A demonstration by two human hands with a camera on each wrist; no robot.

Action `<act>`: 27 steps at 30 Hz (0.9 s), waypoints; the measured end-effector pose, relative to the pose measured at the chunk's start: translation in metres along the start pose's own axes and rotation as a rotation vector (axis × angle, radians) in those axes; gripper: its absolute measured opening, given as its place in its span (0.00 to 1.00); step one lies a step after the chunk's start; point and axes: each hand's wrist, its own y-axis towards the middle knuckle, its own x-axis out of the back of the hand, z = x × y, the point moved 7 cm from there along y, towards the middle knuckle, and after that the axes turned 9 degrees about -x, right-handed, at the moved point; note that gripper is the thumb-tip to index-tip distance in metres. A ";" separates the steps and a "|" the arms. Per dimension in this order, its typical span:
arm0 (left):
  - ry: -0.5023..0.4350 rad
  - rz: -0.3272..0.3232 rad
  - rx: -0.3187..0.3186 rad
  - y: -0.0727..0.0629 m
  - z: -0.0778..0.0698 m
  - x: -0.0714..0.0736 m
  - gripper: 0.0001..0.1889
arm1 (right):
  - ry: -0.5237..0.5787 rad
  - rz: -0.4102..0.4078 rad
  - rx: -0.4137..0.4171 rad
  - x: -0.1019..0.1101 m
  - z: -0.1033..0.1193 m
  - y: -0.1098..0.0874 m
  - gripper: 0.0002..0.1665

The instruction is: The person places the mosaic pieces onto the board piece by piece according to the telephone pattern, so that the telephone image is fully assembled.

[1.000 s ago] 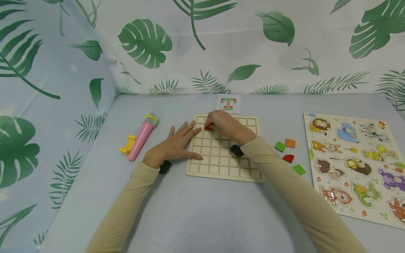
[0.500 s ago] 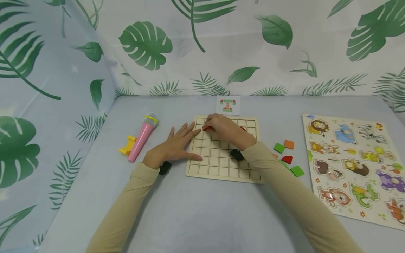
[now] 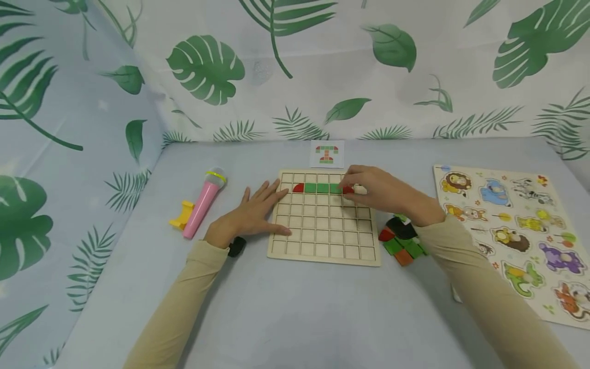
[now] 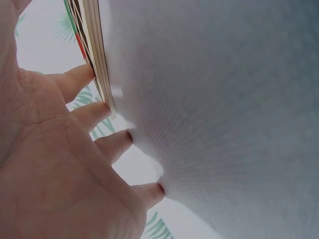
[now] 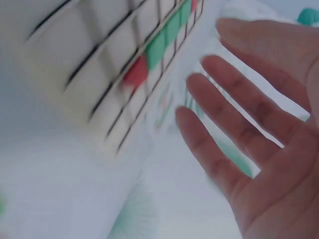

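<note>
Indoor play corner, staged, walled in with cloth. Leaf-print back sheet (image 3: 207,69) hangs straight in front of me, faint crease across; matching side sheet (image 3: 25,220) on the left, the two meeting in a corner. Bench (image 3: 276,312) is plain pale grey-blue, far edge along the back sheet. Stock is children's stuff: pink toy microphone (image 3: 201,205), animal puzzle (image 3: 534,253), wooden grid board (image 3: 322,236), pattern card (image 3: 327,154). Small black devices (image 3: 237,247) near the sleeves (image 3: 166,307) are wrist cameras, so recording setup. Home, classroom or studio: can't tell.
</note>
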 end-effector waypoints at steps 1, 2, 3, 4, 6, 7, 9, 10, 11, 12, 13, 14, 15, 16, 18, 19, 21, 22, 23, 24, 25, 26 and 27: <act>0.002 0.001 0.000 0.000 0.001 0.000 0.57 | -0.011 0.007 -0.008 0.004 -0.005 -0.007 0.11; 0.005 0.001 0.002 0.000 0.001 0.000 0.57 | -0.019 0.011 -0.011 0.007 -0.010 -0.013 0.10; 0.007 0.003 0.004 -0.001 0.002 0.000 0.57 | -0.026 0.017 -0.017 0.009 -0.015 -0.019 0.10; 0.009 0.002 0.006 -0.001 0.002 0.000 0.57 | -0.033 0.028 -0.024 0.011 -0.020 -0.025 0.10; 0.014 0.001 0.011 -0.002 0.003 0.000 0.57 | -0.041 0.053 -0.032 0.013 -0.029 -0.034 0.11; 0.015 0.001 0.012 -0.002 0.004 0.000 0.57 | -0.043 0.068 -0.042 0.013 -0.032 -0.037 0.12; 0.015 0.000 0.012 -0.002 0.004 -0.001 0.57 | -0.045 0.102 -0.069 0.012 -0.040 -0.044 0.14; 0.016 -0.001 0.010 -0.001 0.004 -0.001 0.57 | -0.047 0.118 -0.086 0.011 -0.043 -0.047 0.14; 0.016 -0.002 0.009 -0.001 0.004 -0.001 0.57 | -0.048 0.131 -0.099 0.010 -0.047 -0.050 0.14; 0.015 -0.002 0.006 -0.001 0.004 -0.001 0.57 | -0.051 0.141 -0.113 0.009 -0.051 -0.052 0.14; 0.014 -0.003 0.004 -0.001 0.004 -0.001 0.57 | -0.052 0.148 -0.126 0.007 -0.054 -0.054 0.15; 0.012 -0.004 0.003 -0.001 0.004 -0.001 0.57 | -0.054 0.151 -0.130 0.006 -0.057 -0.056 0.15; 0.011 -0.004 0.001 0.000 0.003 -0.002 0.57 | -0.057 0.151 -0.135 0.005 -0.059 -0.057 0.15; 0.011 -0.005 -0.001 0.000 0.003 -0.002 0.57 | -0.061 0.150 -0.135 0.004 -0.062 -0.059 0.15; 0.007 -0.006 -0.008 0.001 0.001 -0.002 0.57 | -0.063 0.144 -0.137 0.002 -0.065 -0.061 0.15; 0.005 -0.006 -0.010 0.001 0.001 -0.002 0.57 | -0.063 0.141 -0.136 0.001 -0.066 -0.061 0.16; 0.004 -0.005 -0.012 0.001 0.000 -0.002 0.57 | -0.056 0.133 -0.140 0.001 -0.069 -0.062 0.16; 0.002 -0.005 -0.013 0.001 0.000 -0.002 0.57 | -0.051 0.130 -0.142 0.001 -0.070 -0.062 0.17; 0.000 -0.005 -0.012 0.001 0.000 -0.002 0.56 | -0.045 0.127 -0.142 0.001 -0.071 -0.063 0.17; 0.000 -0.006 -0.011 0.001 0.000 -0.002 0.56 | -0.042 0.124 -0.141 0.001 -0.072 -0.063 0.17; -0.001 -0.005 -0.009 0.001 0.001 -0.002 0.56 | -0.036 0.122 -0.142 0.002 -0.072 -0.063 0.17; -0.001 -0.006 -0.008 0.000 0.001 -0.001 0.56 | -0.029 0.120 -0.145 0.002 -0.073 -0.063 0.17; -0.001 -0.007 -0.006 0.000 0.002 -0.001 0.56 | -0.026 0.120 -0.147 0.002 -0.073 -0.062 0.18</act>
